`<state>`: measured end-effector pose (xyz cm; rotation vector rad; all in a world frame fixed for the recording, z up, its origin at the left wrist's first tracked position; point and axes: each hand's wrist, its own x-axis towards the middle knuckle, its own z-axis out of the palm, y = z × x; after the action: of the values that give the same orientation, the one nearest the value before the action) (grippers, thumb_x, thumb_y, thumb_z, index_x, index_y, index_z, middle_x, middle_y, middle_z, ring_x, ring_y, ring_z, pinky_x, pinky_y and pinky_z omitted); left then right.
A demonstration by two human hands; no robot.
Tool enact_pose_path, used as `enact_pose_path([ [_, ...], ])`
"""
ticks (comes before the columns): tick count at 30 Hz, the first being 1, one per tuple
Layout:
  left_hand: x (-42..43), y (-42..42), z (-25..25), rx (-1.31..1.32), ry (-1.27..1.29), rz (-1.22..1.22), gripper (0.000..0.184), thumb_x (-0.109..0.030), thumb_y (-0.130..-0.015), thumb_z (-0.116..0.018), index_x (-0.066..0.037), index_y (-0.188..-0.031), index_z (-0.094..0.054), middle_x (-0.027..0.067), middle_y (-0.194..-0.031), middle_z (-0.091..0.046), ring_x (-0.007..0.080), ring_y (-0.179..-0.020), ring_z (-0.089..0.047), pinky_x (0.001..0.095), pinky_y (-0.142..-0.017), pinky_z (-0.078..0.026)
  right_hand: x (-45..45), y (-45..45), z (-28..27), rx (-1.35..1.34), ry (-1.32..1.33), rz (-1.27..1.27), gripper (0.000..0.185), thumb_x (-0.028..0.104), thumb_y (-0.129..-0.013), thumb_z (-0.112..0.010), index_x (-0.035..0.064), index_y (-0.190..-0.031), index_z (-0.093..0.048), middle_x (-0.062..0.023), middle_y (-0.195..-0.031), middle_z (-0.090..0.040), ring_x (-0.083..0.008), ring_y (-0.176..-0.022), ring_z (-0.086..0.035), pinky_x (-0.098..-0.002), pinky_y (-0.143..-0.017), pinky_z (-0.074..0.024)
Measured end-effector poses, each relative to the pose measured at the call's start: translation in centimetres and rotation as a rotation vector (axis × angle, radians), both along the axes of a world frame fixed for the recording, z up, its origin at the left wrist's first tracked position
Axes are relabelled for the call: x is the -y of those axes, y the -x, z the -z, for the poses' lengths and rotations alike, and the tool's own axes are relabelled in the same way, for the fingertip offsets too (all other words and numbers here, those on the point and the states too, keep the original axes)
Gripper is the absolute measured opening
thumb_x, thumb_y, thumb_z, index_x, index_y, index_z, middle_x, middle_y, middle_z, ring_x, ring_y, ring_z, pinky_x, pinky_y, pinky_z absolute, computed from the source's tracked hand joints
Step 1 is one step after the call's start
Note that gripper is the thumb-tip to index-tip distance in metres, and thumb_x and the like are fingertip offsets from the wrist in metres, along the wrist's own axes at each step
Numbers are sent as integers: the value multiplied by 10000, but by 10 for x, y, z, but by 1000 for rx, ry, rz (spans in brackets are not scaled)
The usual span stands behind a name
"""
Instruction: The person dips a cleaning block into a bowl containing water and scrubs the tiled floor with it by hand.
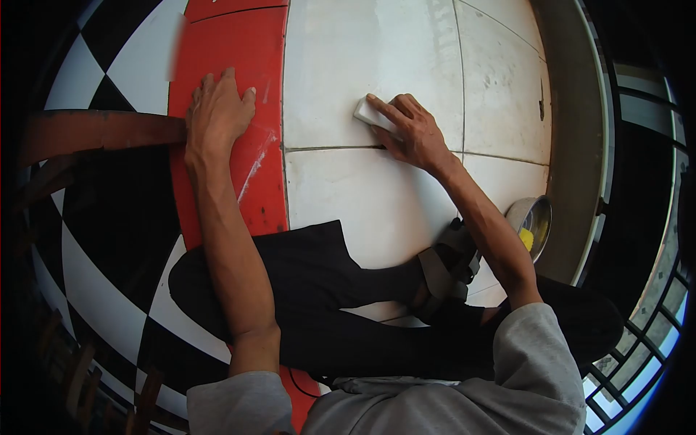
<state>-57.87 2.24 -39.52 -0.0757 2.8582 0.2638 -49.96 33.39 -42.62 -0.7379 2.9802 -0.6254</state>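
Observation:
My right hand point(415, 134) is closed around a small white block point(375, 114), which looks like a sponge or eraser. The block presses on the white floor tiles point(341, 65), just above a dark joint line. My left hand point(220, 109) lies flat on the red tile strip point(239, 36), fingers stretched out and holding nothing. Pale scuff marks run over the red strip below that hand. Some greyish smudges show on the white tiles around the block. The underside of the block is hidden.
A metal bowl point(538, 225) with a yellow piece point(526, 239) inside stands by the right wall ledge point(576, 145). Black-and-white checkered tiles point(101, 290) lie left, crossed by a brown wooden piece point(101, 138). My sandalled foot point(442, 272) rests near my right forearm.

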Motion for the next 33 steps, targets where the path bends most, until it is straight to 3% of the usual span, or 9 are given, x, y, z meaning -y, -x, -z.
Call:
enact_pose_path([
  [5,3,0,6,-50,27,11,588,-340,-977,-564,-41,-1470,-448,230,-1448,-488,389,-1327,-495,499,-1094,-440,47,11,4,-20,-102,-306,650,220,-857,-742,182,-1457,-493,-50,-1012,-576,-223,-944,-575,-313,-881,-563],
  [11,8,2,2,43,-56,-14,618,-375,-967,-561,-52,-1480,-442,209,-1525,-425,364,-1405,-421,479,-1143,-377,-121,-5,-4,-34,-166,-135,656,100,-820,-751,138,-1435,-525,-52,-899,-572,-220,-825,-559,-339,-754,-554],
  [14,5,0,3,19,-42,-8,614,-379,-972,-561,-46,-1475,-446,214,-1512,-439,363,-1399,-429,479,-1141,-382,-132,-15,-2,-55,-117,-139,645,80,-798,-756,117,-1409,-552,-55,-882,-567,-221,-798,-559,-346,-738,-546],
  [17,2,2,7,5,-2,15,620,-387,-972,-565,-44,-1475,-446,221,-1501,-449,362,-1393,-437,479,-1145,-378,-57,-5,4,-7,-83,-298,705,116,-770,-775,152,-1430,-528,-36,-882,-548,-214,-846,-552,-320,-803,-543],
  [21,3,0,14,-84,14,55,539,-345,-979,-558,-10,-1399,-509,233,-1413,-518,397,-1301,-514,500,-1067,-456,61,21,6,-97,-110,-438,636,217,-858,-729,187,-1451,-502,-17,-968,-573,-194,-939,-573,-293,-900,-554],
  [23,7,2,12,-98,35,70,541,-345,-979,-558,-11,-1401,-507,229,-1406,-524,391,-1300,-516,498,-1062,-461,71,25,15,-111,-79,-473,700,197,-835,-758,196,-1479,-483,-20,-940,-552,-191,-882,-539,-293,-871,-553],
  [25,13,0,13,-107,-54,62,537,-340,-979,-558,-11,-1400,-508,222,-1399,-530,375,-1301,-519,492,-1058,-465,39,17,8,-50,-134,-435,624,224,-882,-718,206,-1466,-497,-11,-972,-568,-183,-930,-566,-280,-887,-554],
  [29,10,1,6,-42,-73,10,617,-377,-968,-556,-32,-1469,-452,222,-1462,-496,352,-1370,-469,473,-1124,-398,-68,-4,1,6,-99,-206,715,142,-791,-808,241,-1446,-538,-12,-877,-580,-179,-835,-560,-310,-785,-581],
  [33,0,1,1,-11,-31,29,613,-374,-968,-565,-26,-1462,-460,210,-1427,-531,348,-1346,-496,472,-1102,-423,-51,3,1,-31,-128,-193,723,136,-798,-800,246,-1457,-524,-18,-901,-587,-189,-844,-566,-321,-794,-586],
])
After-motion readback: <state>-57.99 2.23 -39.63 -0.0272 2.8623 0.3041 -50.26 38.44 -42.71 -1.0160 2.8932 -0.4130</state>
